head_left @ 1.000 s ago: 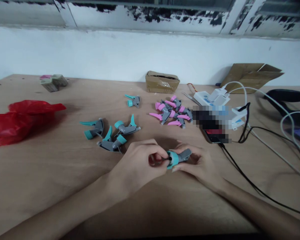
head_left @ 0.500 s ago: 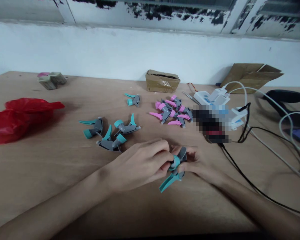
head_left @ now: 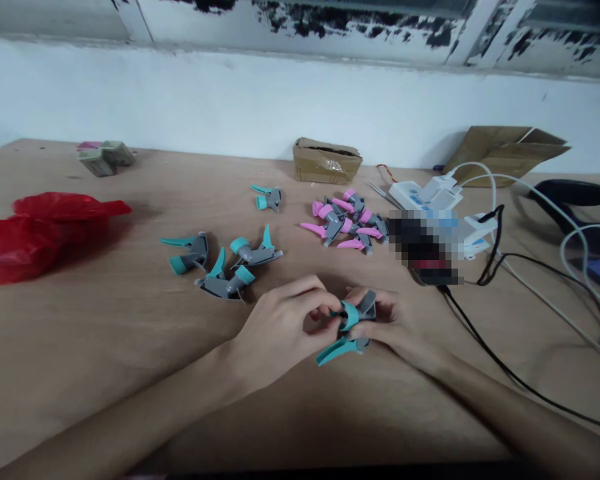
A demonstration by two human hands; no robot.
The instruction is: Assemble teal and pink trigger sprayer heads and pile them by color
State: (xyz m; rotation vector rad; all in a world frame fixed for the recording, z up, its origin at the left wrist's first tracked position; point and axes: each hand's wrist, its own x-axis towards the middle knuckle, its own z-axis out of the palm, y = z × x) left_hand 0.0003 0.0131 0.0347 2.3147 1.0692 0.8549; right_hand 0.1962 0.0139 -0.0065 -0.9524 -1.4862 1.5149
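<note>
Near the table's front, my right hand (head_left: 383, 319) is closed around the grey body of a teal-and-grey trigger spray head (head_left: 350, 316). Its teal collar faces left, and its teal trigger points down to the left. My left hand (head_left: 290, 333) has its fingertips pinched at the collar's opening; whatever they hold is too small or hidden to make out. To the left lie more teal spray heads, one (head_left: 191, 253) beside two others (head_left: 226, 283) (head_left: 255, 253), and a single one (head_left: 268, 199) farther back. A pile of pink-and-grey spray heads (head_left: 347, 223) lies beyond my hands.
A red plastic bag (head_left: 50, 233) lies at the left, with small grey blocks (head_left: 105, 159) behind it. A small cardboard box (head_left: 326, 163) stands by the wall. At the right are a white power strip (head_left: 405, 197), cables, a blurred-out dark object (head_left: 423, 247) and a larger carton (head_left: 500, 157).
My left fingers have drawn back slightly from the collar and changed their pinch, opening a gap in the hand. The held spray head has tilted a little, its trigger now higher.
</note>
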